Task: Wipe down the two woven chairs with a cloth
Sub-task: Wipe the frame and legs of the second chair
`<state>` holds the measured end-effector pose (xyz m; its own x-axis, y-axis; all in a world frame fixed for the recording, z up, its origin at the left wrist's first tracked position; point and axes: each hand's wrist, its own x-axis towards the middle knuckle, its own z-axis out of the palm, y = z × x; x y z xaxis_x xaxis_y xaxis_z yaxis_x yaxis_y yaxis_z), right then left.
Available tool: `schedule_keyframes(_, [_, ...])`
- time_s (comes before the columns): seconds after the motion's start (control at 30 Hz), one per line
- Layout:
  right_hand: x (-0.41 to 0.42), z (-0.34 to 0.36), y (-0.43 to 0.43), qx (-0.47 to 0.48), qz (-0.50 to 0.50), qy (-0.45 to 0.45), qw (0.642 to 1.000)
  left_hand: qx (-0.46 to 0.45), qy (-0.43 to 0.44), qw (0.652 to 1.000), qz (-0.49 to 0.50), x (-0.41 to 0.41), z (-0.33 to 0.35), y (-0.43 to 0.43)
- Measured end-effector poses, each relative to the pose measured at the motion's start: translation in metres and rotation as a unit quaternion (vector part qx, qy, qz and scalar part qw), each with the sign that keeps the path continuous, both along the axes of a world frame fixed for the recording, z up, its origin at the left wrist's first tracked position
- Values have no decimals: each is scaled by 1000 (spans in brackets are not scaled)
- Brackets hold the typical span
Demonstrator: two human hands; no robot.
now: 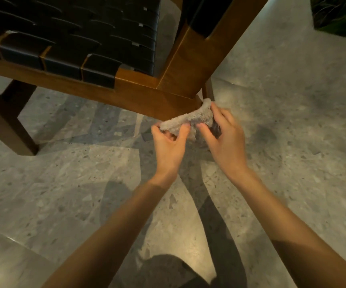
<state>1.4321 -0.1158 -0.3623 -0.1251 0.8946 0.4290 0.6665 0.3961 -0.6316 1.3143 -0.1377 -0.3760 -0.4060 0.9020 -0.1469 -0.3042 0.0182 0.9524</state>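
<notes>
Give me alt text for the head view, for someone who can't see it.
The left hand and right hand pinch a grey fluffy cloth between them by the corner of a wooden chair with a black woven seat, above a speckled stone floor.
</notes>
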Motion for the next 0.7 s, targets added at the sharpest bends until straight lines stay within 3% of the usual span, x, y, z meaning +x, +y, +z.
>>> schedule_keyframes(0.23, [62,-58,-11,-154,-36,-10,987,-72,79,990,-91,58,-60,13])
schedule_keyframes(0.43, [87,-81,-4,-231,-42,-29,972,-133,49,980,-136,84,-87,18])
schedule_keyframes(0.53, [82,-73,-7,-192,-44,-10,980,-122,52,987,-90,81,-81,13])
schedule_keyframes(0.7, [39,-28,-13,-56,-67,-32,996,-37,13,995,91,57,-39,-3])
